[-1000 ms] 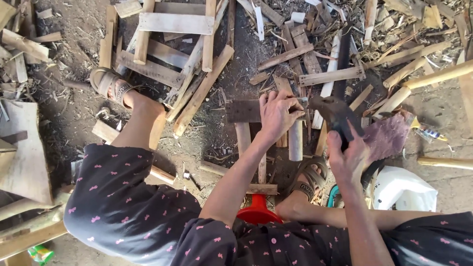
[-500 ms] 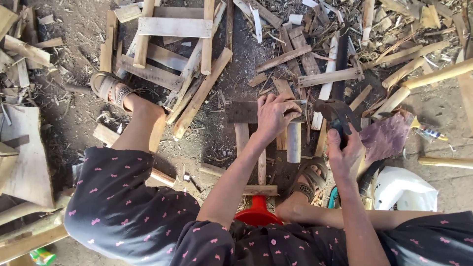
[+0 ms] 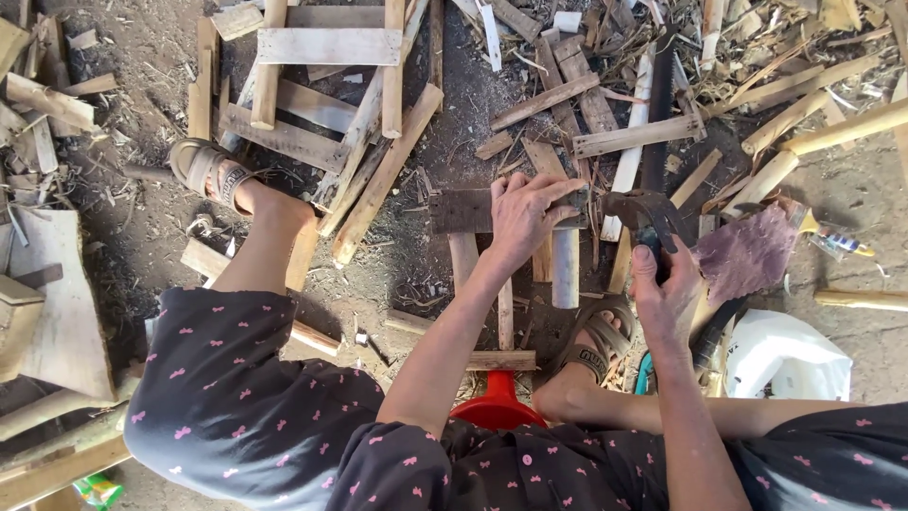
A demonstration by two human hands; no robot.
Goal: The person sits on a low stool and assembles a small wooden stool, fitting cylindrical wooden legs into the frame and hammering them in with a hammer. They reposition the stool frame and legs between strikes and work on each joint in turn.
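My left hand (image 3: 528, 216) presses flat on a dark wooden crosspiece (image 3: 461, 210), which lies across several pale upright slats (image 3: 565, 268) on the dirt ground. My right hand (image 3: 665, 287) grips the handle of a claw hammer, and its dark metal head (image 3: 645, 210) sits just right of the left hand's fingertips, close above the crosspiece's right end. A second, lighter crosspiece (image 3: 501, 361) lies across the slats nearer to me. My sandalled foot (image 3: 596, 343) rests beside the slats' near end.
Scrap boards and offcuts (image 3: 326, 104) cover the ground ahead. A dark saw blade (image 3: 657, 104) lies at upper right. A purple cloth (image 3: 747, 254), a white bag (image 3: 785, 355) and a small tube (image 3: 834, 242) are on the right. A red stool (image 3: 497, 414) is under me.
My left hand's fingers have lowered from splayed upward to lying flat along the crosspiece. The right hand and hammer have barely shifted.
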